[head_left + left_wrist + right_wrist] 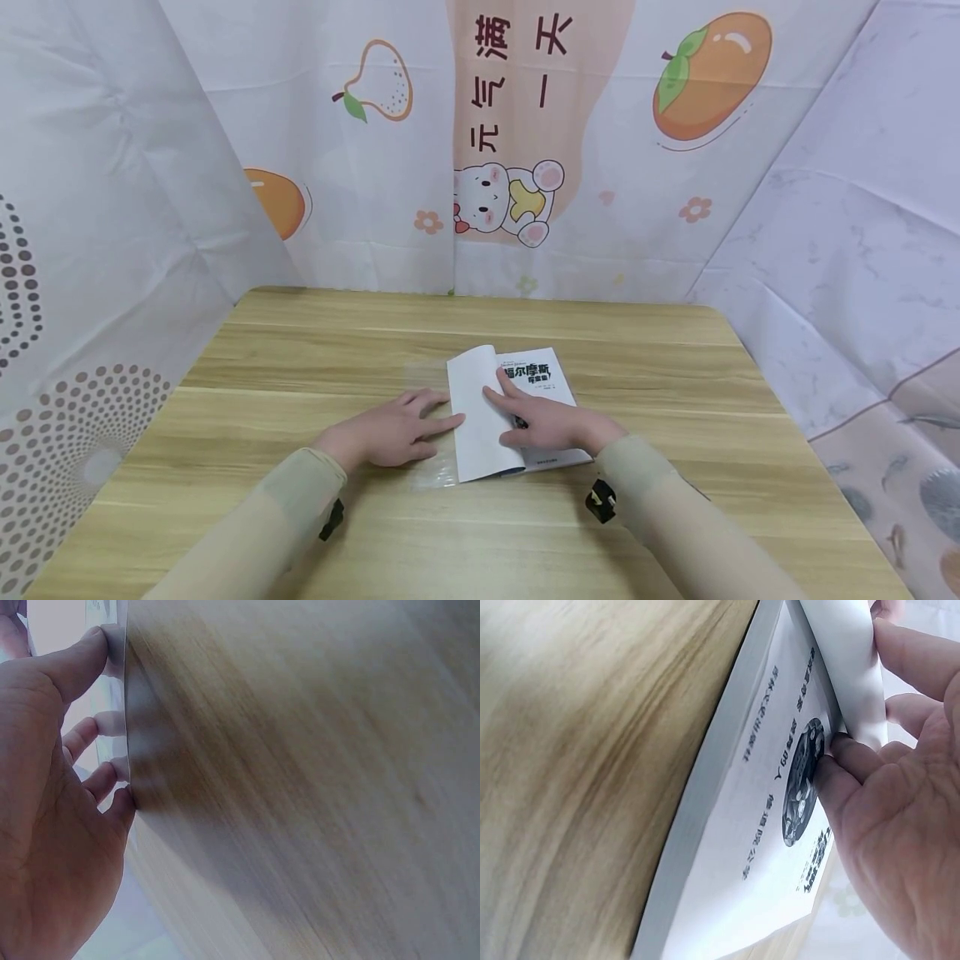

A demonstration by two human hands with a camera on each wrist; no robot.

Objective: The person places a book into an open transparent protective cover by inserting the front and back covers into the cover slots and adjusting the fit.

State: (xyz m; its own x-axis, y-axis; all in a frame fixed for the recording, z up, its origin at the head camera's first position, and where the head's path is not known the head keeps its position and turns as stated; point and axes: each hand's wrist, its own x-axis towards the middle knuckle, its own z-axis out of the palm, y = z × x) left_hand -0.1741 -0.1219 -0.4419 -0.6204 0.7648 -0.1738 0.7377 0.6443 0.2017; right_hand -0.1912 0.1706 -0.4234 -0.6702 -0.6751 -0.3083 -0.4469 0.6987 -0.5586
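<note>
A white book [551,387] with dark Chinese print and a round dark picture lies on the table. Its loose white leaf [480,417] curves over towards the left. Beneath that leaf's left side spreads a clear plastic sheet [437,475]. My left hand [390,429] rests on the plastic, fingers extended, its fingertips touching the leaf's left edge. In the left wrist view the fingers [79,739] lie along the sheet's edge. My right hand [543,417] presses on the book with spread fingers, some touching the curved leaf. In the right wrist view two fingertips [832,780] touch the printed page beside the picture.
A wooden table [300,333] lies under everything. Printed fabric curtains [375,183] hang behind it and along both sides. A small dark device [602,500] is at the right wrist, another [332,520] at the left.
</note>
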